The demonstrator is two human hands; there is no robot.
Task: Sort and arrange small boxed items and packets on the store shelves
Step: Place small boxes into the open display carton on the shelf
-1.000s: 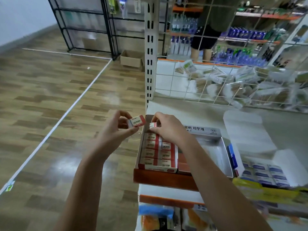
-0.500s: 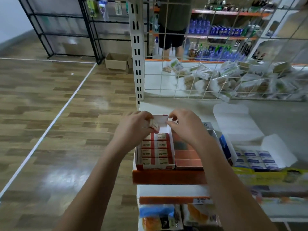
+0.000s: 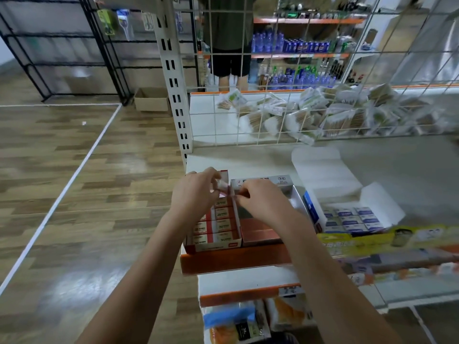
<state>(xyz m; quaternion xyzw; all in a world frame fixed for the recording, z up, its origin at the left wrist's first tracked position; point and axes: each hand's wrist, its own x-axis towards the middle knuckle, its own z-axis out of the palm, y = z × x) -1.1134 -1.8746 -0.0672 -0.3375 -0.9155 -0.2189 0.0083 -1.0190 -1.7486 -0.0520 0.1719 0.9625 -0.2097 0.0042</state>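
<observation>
While between fingers (image 3: 215, 175), packet (image 3: 223, 186) (blurred)

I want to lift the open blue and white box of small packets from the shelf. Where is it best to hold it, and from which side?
Probably grip the blue and white box by its two long side walls, coming from above and the front. Its lid flap stands open behind, and the grey box sits close on its left, so slide it right first. The open top means keep it level.

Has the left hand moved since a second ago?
Yes. The left hand went right, from beside the red-and-white display box to over its far end, next to the right hand.
</observation>
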